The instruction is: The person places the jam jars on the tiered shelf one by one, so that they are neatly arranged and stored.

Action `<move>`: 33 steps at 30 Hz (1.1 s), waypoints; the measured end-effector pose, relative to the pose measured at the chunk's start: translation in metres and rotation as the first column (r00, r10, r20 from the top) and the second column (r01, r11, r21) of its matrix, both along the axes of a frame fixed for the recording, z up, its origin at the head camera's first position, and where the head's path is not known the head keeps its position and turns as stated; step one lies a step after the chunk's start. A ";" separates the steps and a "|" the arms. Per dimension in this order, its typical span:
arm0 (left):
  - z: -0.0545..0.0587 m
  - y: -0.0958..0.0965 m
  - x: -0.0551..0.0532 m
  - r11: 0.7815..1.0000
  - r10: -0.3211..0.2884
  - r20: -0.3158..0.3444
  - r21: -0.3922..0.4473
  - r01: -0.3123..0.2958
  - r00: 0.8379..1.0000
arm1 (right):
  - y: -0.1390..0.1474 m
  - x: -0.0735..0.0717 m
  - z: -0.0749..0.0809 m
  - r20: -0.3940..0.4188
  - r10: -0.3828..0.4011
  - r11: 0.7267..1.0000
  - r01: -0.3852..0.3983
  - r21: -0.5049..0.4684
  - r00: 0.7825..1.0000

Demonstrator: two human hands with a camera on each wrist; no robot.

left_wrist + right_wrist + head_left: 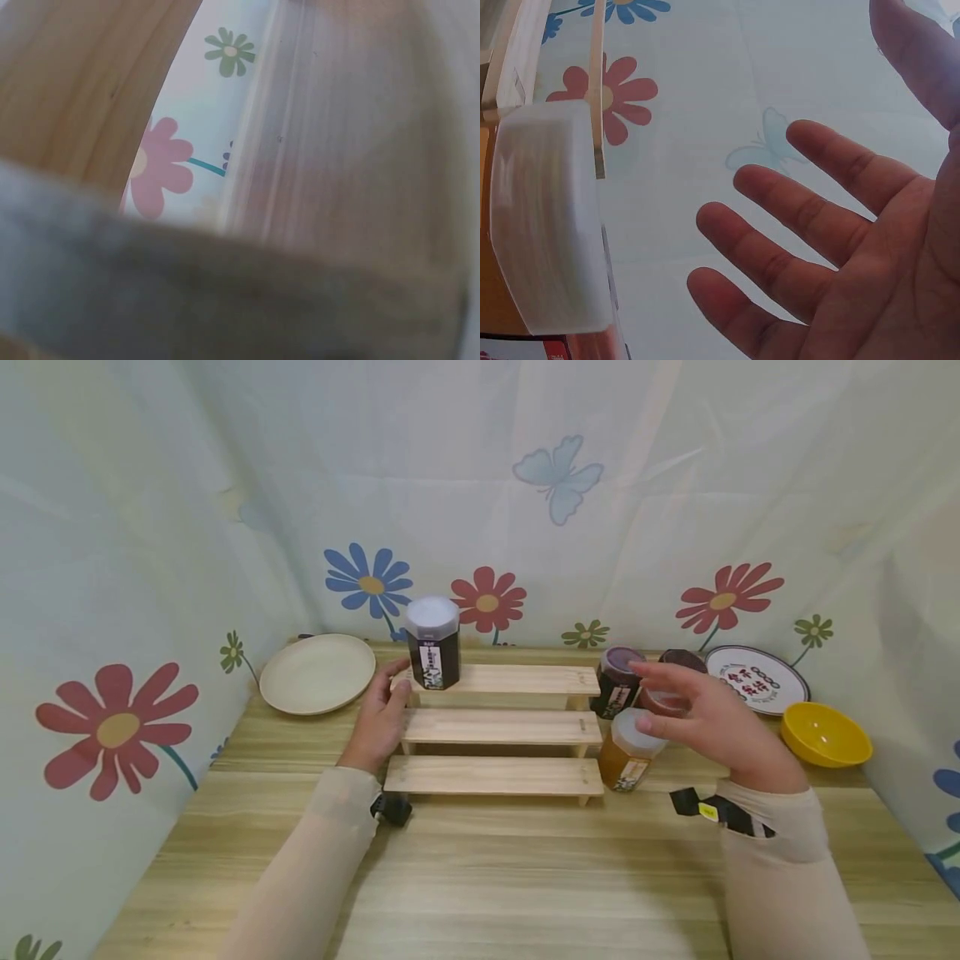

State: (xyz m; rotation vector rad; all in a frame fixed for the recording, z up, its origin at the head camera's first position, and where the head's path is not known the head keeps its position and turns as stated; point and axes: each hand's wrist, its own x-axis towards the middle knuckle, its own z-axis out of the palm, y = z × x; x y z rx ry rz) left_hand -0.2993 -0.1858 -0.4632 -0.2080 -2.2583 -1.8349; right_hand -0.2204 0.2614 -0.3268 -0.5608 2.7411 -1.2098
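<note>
A three-step wooden rack [495, 727] stands on the table. On the left of its top step is a dark hexagonal jar [435, 652] with a white lid. My left hand [381, 718] holds the rack's left end by the top step, its thumb in front and some fingers hidden. My right hand [708, 718] hovers over jars at the rack's right, fingers straight and spread in the right wrist view, nothing in it. Below it are an amber jar [626, 762] with a white lid, a dark purple-lidded jar [611, 693] and a reddish jar [663, 703], partly hidden.
A cream plate [317, 675] lies at the back left. At the back right lies a white plate [761, 681] with red characters, with a yellow bowl [825, 735] in front of it. A flowered curtain [480, 485] hangs behind the table.
</note>
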 end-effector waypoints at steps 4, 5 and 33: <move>0.001 0.001 -0.001 1.000 0.003 0.003 -0.002 -0.003 1.000 | 0.006 0.001 -0.002 0.047 0.009 0.999 -0.011 0.032 0.999; 0.001 0.002 -0.001 1.000 0.001 0.003 -0.001 -0.001 1.000 | 0.007 0.001 -0.002 0.050 0.004 0.999 -0.007 0.045 0.999; 0.003 0.000 0.002 1.000 -0.006 0.032 0.006 0.006 0.999 | 0.014 -0.015 -0.025 0.016 0.088 0.953 -0.089 0.290 0.996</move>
